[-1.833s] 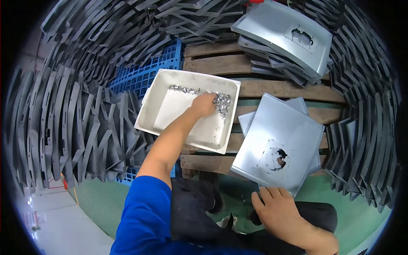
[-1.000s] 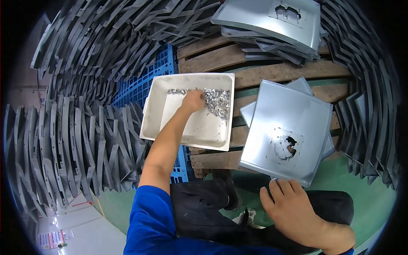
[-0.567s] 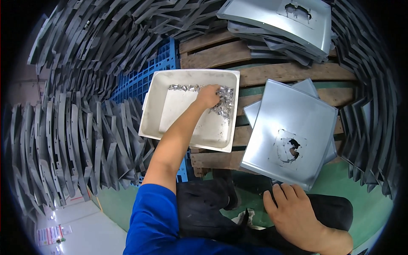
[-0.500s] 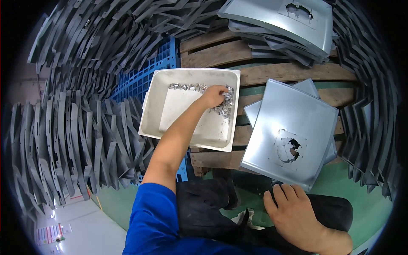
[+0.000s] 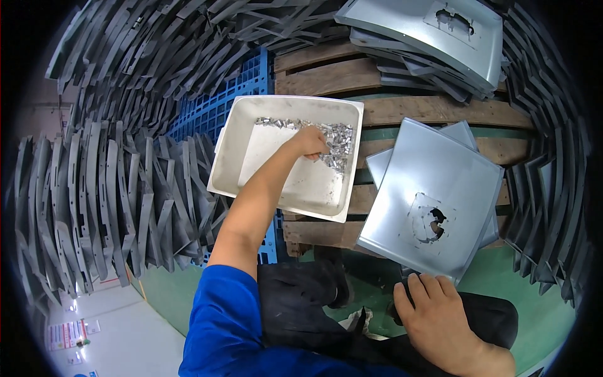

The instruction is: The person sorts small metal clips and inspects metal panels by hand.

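My left hand (image 5: 311, 142) reaches down into a cream plastic tub (image 5: 220, 179). Its fingers are curled together next to a heap of small shiny metal pieces (image 5: 340, 139); what they hold, if anything, is hidden. More of these pieces line the tub's far wall, while its near floor lies bare. My right hand (image 5: 436, 317) rests over my dark-trousered knee, palm down, fingers stretched out and slightly bent. Just beyond its fingertips lies the corner of a silver sheet-metal panel (image 5: 433, 169) with a ragged hole, stacked on similar panels.
Wooden pallet slats (image 5: 440, 110) carry the tub and panels, with a blue plastic pallet (image 5: 217, 97) to the left. Another panel stack (image 5: 427, 38) sits far right. Rows of grey metal panels (image 5: 113, 201) stand along the left, far and right sides. The floor (image 5: 169, 295) is green.
My left hand has drawn slightly left and nearer within the tub, away from the right-hand heap, uncovering more metal pieces. My right hand stays on the knee. The view has shifted slightly.
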`<state>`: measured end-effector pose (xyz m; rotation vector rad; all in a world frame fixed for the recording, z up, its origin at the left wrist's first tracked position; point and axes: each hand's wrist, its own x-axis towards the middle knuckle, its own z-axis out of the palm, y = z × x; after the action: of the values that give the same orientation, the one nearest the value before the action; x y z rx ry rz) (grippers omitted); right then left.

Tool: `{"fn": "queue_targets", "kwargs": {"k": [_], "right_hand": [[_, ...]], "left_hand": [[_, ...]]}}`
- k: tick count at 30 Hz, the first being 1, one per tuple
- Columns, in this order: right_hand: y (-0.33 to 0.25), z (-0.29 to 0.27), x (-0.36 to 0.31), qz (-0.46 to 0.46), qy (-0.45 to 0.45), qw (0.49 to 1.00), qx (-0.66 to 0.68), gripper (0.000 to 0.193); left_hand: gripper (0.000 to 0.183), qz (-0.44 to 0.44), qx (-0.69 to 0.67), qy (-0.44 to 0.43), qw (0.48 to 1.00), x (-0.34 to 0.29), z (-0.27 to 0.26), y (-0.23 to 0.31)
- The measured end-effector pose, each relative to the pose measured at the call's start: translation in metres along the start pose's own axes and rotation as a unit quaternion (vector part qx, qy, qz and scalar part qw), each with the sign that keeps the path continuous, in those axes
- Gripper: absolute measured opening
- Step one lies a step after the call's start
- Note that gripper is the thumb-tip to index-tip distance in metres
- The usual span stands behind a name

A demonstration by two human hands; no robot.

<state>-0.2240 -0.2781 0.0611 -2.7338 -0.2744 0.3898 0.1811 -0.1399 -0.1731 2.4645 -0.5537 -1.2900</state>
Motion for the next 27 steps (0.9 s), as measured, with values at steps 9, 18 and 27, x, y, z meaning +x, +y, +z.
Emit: {"fn": "queue_targets", "kwargs": {"k": [9,18,27], "right_hand": [[0.0,0.0,0.006,0.0,-0.022,1.0,0.002,0.045],[0.002,0.0,0.005,0.001,-0.02,1.0,0.005,0.047],[0.003,0.001,0.006,0.001,-0.025,1.0,0.005,0.045]], "left_hand": [[0.021,0.113,0.221,0.237,0.939,0.001,0.026,0.027],[0.015,0.092,0.137,0.299,0.94,0.011,0.008,0.001],[0.022,0.191,0.233,0.209,0.93,0.006,0.031,0.026]]}}
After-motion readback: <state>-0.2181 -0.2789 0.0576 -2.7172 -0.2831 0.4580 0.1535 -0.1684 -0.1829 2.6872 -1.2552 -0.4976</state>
